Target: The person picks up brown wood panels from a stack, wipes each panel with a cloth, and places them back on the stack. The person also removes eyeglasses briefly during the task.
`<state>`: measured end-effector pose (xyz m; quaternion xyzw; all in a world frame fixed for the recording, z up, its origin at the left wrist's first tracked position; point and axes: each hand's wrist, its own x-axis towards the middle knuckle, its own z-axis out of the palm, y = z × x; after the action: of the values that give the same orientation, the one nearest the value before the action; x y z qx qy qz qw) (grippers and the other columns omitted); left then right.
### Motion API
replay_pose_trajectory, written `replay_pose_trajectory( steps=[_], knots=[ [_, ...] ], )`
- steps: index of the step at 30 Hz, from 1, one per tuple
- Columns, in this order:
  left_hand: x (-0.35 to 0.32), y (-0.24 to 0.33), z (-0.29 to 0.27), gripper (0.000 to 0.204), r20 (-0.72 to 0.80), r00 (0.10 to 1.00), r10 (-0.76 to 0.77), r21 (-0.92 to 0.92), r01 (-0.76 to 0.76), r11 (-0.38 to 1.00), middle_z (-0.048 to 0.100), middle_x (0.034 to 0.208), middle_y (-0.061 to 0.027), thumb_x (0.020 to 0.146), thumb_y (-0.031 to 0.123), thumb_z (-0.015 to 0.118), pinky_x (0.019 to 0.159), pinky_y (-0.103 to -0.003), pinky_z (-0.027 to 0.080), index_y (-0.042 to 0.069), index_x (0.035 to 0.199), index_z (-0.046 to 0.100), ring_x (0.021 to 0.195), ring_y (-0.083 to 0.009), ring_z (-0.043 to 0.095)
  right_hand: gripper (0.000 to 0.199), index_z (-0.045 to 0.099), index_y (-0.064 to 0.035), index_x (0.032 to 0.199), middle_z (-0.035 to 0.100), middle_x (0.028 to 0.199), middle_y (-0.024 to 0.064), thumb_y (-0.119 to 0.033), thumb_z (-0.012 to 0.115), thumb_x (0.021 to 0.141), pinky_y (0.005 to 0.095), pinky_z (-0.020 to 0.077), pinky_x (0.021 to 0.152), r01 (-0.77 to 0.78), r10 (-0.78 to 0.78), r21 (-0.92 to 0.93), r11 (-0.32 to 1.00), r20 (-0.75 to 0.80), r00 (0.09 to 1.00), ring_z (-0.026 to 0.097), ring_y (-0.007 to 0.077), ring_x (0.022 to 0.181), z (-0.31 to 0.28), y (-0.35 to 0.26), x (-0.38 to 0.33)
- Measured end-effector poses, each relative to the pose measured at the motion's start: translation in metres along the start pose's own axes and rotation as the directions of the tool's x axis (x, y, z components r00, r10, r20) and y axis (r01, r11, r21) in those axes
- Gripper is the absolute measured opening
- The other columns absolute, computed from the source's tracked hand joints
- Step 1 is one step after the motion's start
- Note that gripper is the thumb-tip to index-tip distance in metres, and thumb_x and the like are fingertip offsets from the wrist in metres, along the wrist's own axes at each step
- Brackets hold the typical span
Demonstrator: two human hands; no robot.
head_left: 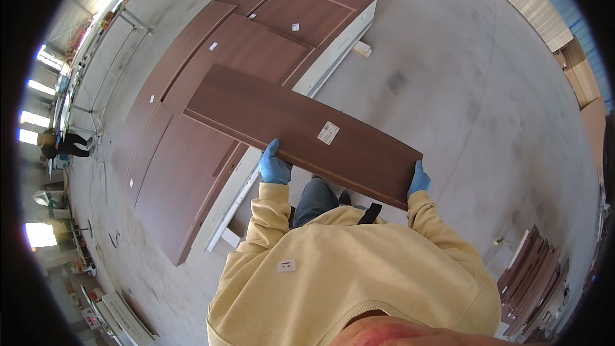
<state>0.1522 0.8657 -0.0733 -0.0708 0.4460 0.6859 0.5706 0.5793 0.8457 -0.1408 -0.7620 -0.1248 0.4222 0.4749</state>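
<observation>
A long dark-brown wood panel (pixel 282 118) with a white label is held level in front of my body. My left hand (pixel 274 165), in a blue glove, grips its near long edge, thumb on top. At the panel's right end my right hand (pixel 419 179), also blue-gloved, is closed round the short edge; the fingers underneath are hidden. The panel's far left end lies over a low stack of larger brown panels (pixel 192 154); whether it touches them I cannot tell. Several of those carry small white labels.
Pale supports (pixel 227 202) with wooden blocks (pixel 362 49) hold the stack off the grey floor. More brown panels (pixel 532 275) lean at the lower right. Pale boards (pixel 525 0) are piled at the far right. A person (pixel 64 144) stands near a metal frame (pixel 122 51) on the left.
</observation>
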Motion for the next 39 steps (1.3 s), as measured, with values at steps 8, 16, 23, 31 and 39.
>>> replay_pose_trajectory(
  steps=[8,16,23,31,39],
  knots=[
    [0.245,0.019,0.107,0.037,0.07,0.993,-0.094,-0.026,0.096,0.995,0.068,0.131,-0.0144,0.097,0.014,0.068,0.11,-0.051,0.052,0.005,0.131,0.06,0.123,-0.0352,0.064,0.053,0.076,0.0079,0.105,0.076,0.103,0.0147,-0.044,0.069,0.098,0.0395,0.0523,0.085,-0.022,0.017,-0.038,0.999,-0.117,0.993,0.065,0.023,0.088,0.179,-0.069,0.137],
    [0.462,0.042,0.255,0.041,-0.114,0.993,-0.043,0.184,0.063,0.981,0.067,0.123,-0.0141,0.094,0.004,0.069,0.093,-0.051,0.062,0.007,0.131,0.053,0.109,-0.0347,0.069,0.049,0.076,0.0058,0.101,0.075,0.096,0.0123,-0.043,0.07,0.098,0.0388,0.0522,0.079,-0.062,0.073,0.064,0.996,-0.188,0.979,0.064,0.0218,0.083,0.345,-0.147,0.238],
    [0.642,0.051,0.361,0.031,-0.252,0.968,-0.011,0.194,0.061,0.979,0.07,0.123,-0.0118,0.095,0.005,0.07,0.098,-0.048,0.06,0.006,0.125,0.065,0.112,-0.0322,0.069,0.049,0.075,0.0037,0.091,0.074,0.088,0.0112,-0.043,0.064,0.102,0.0392,0.0509,0.073,-0.011,-0.002,-0.073,0.997,-0.173,0.985,0.062,0.0213,0.077,0.502,-0.213,0.357],
    [0.823,0.068,0.42,0.035,-0.394,0.919,-0.001,0.236,0.102,0.966,0.068,0.124,-0.0083,0.094,0.0,0.07,0.097,-0.048,0.057,0.01,0.127,0.062,0.114,-0.0313,0.066,0.051,0.075,0.0049,0.094,0.074,0.087,0.0132,-0.045,0.063,0.102,0.04,0.0517,0.073,-0.046,0.024,-0.157,0.987,-0.135,0.99,0.064,0.023,0.076,0.657,-0.244,0.461],
    [0.965,0.071,0.422,0.011,-0.428,0.904,-0.004,0.326,0.158,0.932,0.07,0.11,-0.002,0.098,0.012,0.073,0.104,-0.046,0.052,0.013,0.106,0.066,0.112,-0.0234,0.065,0.049,0.074,0.0054,0.101,0.074,0.093,0.0115,-0.043,0.066,0.101,0.0374,0.0538,0.075,-0.092,0.082,-0.049,0.995,-0.181,0.98,0.062,0.0205,0.079,0.774,-0.216,0.523]
  ],
)
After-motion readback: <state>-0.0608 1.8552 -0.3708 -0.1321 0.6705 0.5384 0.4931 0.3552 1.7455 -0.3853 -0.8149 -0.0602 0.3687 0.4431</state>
